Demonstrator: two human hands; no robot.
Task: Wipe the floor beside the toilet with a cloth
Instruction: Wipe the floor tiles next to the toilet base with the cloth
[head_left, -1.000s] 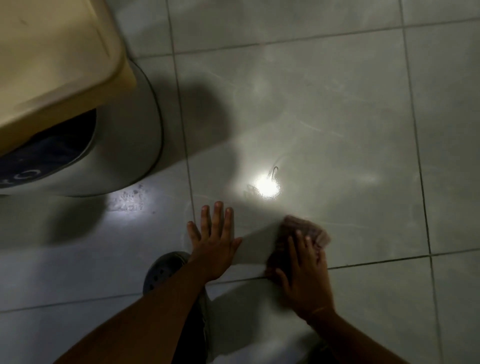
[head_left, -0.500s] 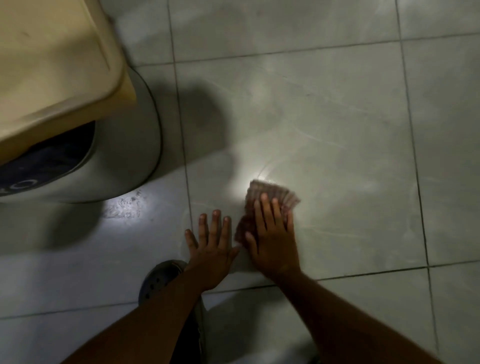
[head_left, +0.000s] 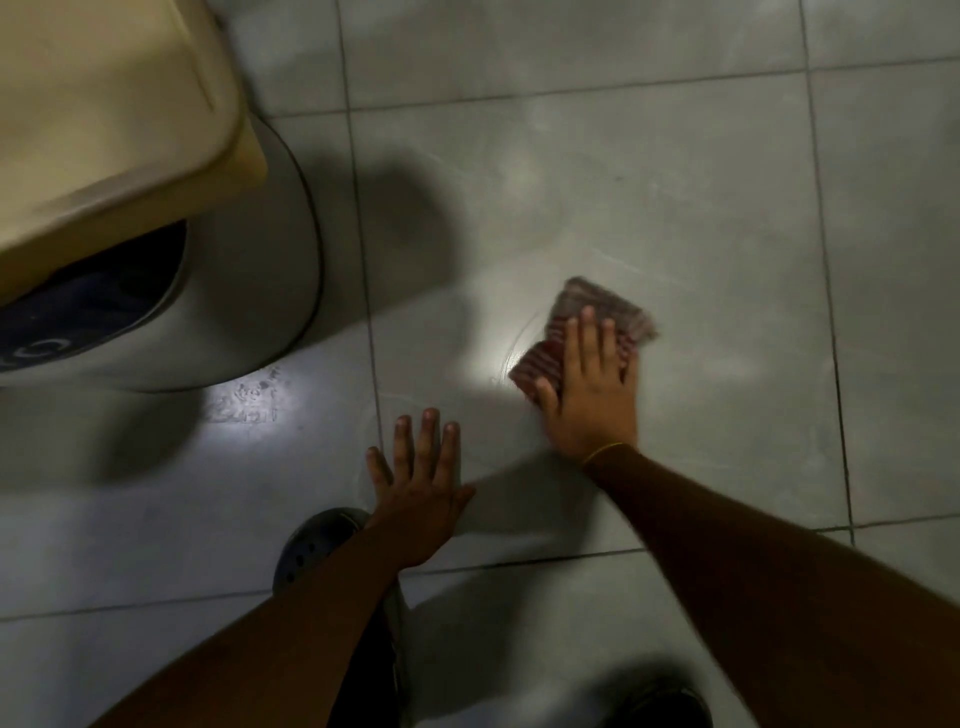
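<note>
A folded reddish striped cloth (head_left: 582, 306) lies flat on the grey tiled floor (head_left: 675, 182), to the right of the toilet (head_left: 249, 291). My right hand (head_left: 592, 387) presses down on the cloth with fingers spread over it. My left hand (head_left: 418, 488) rests palm-down on the floor with fingers apart, below and left of the cloth, holding nothing. The toilet's cream lid (head_left: 104, 104) fills the upper left, with its pale base below it. Faint curved wipe marks show on the tile around the cloth.
A dark perforated clog (head_left: 317, 545) on my foot sits just behind my left wrist. Another dark shoe (head_left: 660, 704) shows at the bottom right. A bright reflection and a scuffed patch (head_left: 244, 400) lie on the tile by the toilet base.
My right hand has slid the cloth up and leftward, then out to the right, further from me. My left hand has stayed planted on the floor.
</note>
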